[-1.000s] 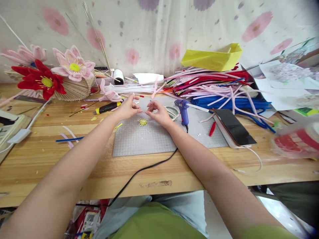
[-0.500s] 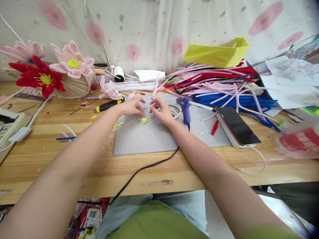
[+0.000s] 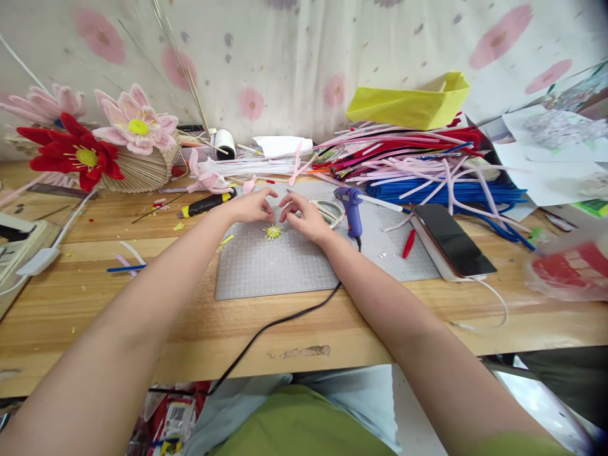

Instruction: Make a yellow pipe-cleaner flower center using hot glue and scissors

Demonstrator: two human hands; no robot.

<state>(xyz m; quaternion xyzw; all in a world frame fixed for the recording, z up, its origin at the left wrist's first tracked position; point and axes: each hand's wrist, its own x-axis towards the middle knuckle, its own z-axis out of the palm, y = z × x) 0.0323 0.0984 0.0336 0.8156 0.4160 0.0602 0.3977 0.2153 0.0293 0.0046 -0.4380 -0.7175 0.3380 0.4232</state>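
A small yellow flower centre with thin pale stamens (image 3: 273, 233) lies on the grey cutting mat (image 3: 275, 272). Just behind and to its left is my left hand (image 3: 253, 206), fingers curved and apart, with nothing seen in them. My right hand (image 3: 306, 217) hovers on the other side, its fingers bent and spread, also holding nothing that shows. The fingertips of both hands come close to the stamens; whether any touch them I cannot tell. Behind my right hand sits a pale round roll (image 3: 330, 213), partly hidden. A purple glue gun (image 3: 351, 212) stands to the right of it.
Finished red (image 3: 85, 157) and pink fuzzy flowers (image 3: 137, 126) stand at the left. Pink, red and blue pipe cleaners (image 3: 427, 190) are heaped at the back right. A phone (image 3: 453, 239) lies right of the mat, and a black cord (image 3: 280, 322) crosses the table's front.
My right hand has shifted slightly left, closer to my left hand. The flower centre stays where it was on the mat. The camera view has tilted a little.
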